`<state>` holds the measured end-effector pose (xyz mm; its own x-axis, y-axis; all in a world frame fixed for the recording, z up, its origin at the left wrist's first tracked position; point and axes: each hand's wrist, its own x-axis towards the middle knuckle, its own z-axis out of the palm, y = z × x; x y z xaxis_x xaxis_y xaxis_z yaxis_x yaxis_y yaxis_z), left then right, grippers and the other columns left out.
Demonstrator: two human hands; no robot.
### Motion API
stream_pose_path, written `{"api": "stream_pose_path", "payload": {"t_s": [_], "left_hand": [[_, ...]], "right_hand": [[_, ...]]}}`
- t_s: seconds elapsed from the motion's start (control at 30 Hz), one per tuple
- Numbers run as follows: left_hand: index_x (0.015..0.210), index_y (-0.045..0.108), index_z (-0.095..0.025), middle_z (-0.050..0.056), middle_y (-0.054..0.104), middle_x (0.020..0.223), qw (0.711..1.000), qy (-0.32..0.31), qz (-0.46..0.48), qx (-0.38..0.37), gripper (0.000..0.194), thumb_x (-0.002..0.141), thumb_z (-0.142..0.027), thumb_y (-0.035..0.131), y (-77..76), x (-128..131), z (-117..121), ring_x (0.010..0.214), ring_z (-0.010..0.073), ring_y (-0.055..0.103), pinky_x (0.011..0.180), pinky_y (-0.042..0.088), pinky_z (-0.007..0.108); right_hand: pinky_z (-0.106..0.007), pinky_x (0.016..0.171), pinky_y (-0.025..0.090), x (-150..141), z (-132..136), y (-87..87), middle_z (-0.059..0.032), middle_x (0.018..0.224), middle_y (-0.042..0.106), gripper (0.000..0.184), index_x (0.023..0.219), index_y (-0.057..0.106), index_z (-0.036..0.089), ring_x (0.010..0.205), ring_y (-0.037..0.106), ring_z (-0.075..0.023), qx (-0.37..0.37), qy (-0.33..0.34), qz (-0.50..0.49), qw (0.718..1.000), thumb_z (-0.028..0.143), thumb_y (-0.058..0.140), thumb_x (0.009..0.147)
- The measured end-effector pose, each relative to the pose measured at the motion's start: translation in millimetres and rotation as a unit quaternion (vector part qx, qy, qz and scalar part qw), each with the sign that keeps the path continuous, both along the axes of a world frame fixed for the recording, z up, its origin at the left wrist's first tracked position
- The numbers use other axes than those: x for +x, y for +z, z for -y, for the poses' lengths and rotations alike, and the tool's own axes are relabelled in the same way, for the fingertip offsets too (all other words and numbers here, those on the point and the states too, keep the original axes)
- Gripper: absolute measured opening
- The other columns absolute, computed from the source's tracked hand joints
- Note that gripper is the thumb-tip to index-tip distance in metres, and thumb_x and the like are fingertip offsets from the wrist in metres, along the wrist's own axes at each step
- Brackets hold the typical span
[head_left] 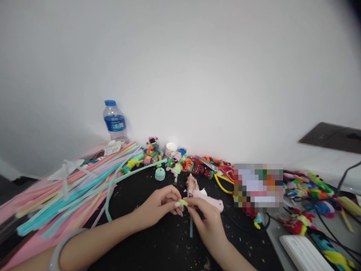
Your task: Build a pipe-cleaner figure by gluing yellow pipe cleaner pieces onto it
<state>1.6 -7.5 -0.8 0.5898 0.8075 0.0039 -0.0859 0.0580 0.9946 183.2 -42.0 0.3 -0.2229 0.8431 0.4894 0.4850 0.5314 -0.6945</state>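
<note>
My left hand (158, 205) and my right hand (205, 222) meet over the black mat (158, 248). Both pinch a small yellow-green fuzzy piece (183, 203) between their fingertips. A thin light-blue stick (191, 226) runs down from that piece, under my right hand. Just behind my hands lies a pink glue gun (201, 195) with a crusted nozzle. A pale bracelet (60, 248) is on my left wrist.
A large pile of pink, blue and green pipe cleaners (64, 195) covers the left. Behind it stands a water bottle (114, 122). Small pipe-cleaner figures (158, 156), scissors (207, 162) and a green ring (160, 174) line the wall. More figures, cables and a white box (303, 252) are at right.
</note>
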Motion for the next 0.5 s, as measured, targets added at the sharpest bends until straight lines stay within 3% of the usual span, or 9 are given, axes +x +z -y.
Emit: {"api": "stream_pose_path", "payload": {"t_s": [0.23,0.5], "left_hand": [[0.08,0.056,-0.012,0.004,0.067,0.073,0.999,0.026,-0.022,0.016,0.014,0.079,-0.026,0.059,2.8,-0.6,0.1,0.07,0.0155,0.063,0.067,0.048,0.028],[0.071,0.06,-0.011,0.004,0.067,0.07,0.997,0.042,-0.04,0.042,0.015,0.077,-0.024,0.061,6.5,0.4,1.2,0.066,0.0147,0.061,0.066,0.048,0.027]], "right_hand": [[-0.026,0.07,0.051,0.0,0.0,-0.4,-0.0042,0.083,0.07,0.022,0.092,0.067,0.02,0.075,0.065,-0.0172,-0.006,0.019,-0.014,1.0,0.008,0.053,0.081],[-0.028,0.07,0.05,-2.2,0.6,-1.8,-0.005,0.084,0.069,0.023,0.092,0.069,0.021,0.075,0.064,-0.0175,-0.068,0.034,-0.059,0.995,0.01,0.051,0.083]]}}
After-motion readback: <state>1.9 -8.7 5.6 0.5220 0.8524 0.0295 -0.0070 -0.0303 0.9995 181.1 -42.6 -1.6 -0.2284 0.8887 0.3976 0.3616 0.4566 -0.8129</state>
